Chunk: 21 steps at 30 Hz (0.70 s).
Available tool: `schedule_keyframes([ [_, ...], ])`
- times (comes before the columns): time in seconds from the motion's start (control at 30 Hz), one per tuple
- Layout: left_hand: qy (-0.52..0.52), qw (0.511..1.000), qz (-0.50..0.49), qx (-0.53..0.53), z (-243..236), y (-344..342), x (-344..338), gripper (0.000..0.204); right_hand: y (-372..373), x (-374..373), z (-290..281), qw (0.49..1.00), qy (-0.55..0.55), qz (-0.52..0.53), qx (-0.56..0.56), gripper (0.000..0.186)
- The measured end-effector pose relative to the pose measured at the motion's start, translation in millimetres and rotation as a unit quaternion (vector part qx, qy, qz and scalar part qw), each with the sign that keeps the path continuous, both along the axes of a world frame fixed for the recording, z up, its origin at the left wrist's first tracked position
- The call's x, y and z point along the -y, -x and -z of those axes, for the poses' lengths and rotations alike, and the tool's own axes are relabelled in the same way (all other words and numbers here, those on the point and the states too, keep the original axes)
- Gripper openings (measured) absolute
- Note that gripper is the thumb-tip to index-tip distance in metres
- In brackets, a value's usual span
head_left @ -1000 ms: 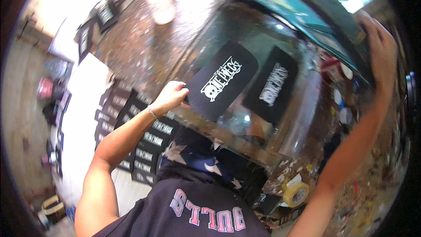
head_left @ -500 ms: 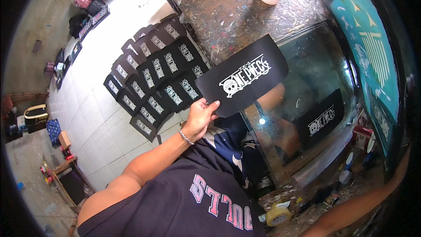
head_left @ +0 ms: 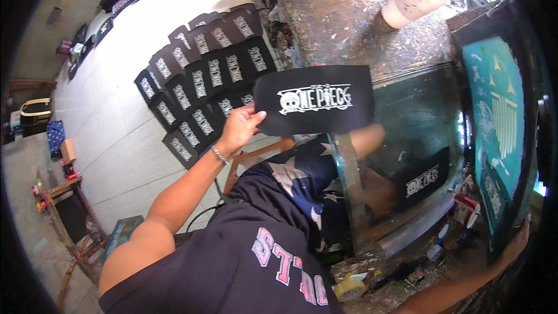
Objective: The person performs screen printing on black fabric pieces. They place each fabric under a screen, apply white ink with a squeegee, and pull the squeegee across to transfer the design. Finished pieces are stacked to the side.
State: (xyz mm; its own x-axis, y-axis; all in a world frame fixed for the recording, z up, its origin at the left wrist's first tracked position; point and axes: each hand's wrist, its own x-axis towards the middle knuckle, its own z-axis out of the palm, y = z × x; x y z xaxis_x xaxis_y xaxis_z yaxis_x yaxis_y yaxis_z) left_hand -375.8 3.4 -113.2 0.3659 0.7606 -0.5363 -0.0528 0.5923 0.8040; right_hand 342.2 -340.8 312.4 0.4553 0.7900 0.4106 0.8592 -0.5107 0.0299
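My left hand (head_left: pixel 243 123) pinches the lower left corner of a black panel (head_left: pixel 349 121) printed with a white skull and lettering, held beside the glass work surface (head_left: pixel 427 104). A second dark printed piece (head_left: pixel 424 183) shows on or under that glass. On the right, my right hand (head_left: pixel 517 235) is closed on the lower end of a dark screen frame (head_left: pixel 497 139) with turquoise mesh, which stands tilted up beside the glass.
Several printed black pieces (head_left: pixel 197 110) lie in rows on the pale tiled floor (head_left: pixel 116 151) at left. A pinkish cup (head_left: pixel 407 6) stands on the paint-flecked bench (head_left: pixel 319 17). A tape roll (head_left: pixel 350 289) and small clutter lie below the glass.
My left hand has carried the panel leftward, away from over the middle of the glass, and turned it more level. The view has swung, showing more of the floor.
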Motion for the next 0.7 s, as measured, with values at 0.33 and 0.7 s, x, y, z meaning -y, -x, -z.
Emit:
schedule_keyframes([
  [0.33, 0.007, 1.000, -0.014, -0.004, 1, 3, -1, 0.027, 50, -37, 5, 0.995, -0.020, 0.090, -0.032, 0.057],
  [0.7, -0.106, 0.984, -0.102, 0.104, -65, -15, -122, 0.021, 68, -48, 7, 0.991, -0.026, 0.096, -0.094, 0.053],
])
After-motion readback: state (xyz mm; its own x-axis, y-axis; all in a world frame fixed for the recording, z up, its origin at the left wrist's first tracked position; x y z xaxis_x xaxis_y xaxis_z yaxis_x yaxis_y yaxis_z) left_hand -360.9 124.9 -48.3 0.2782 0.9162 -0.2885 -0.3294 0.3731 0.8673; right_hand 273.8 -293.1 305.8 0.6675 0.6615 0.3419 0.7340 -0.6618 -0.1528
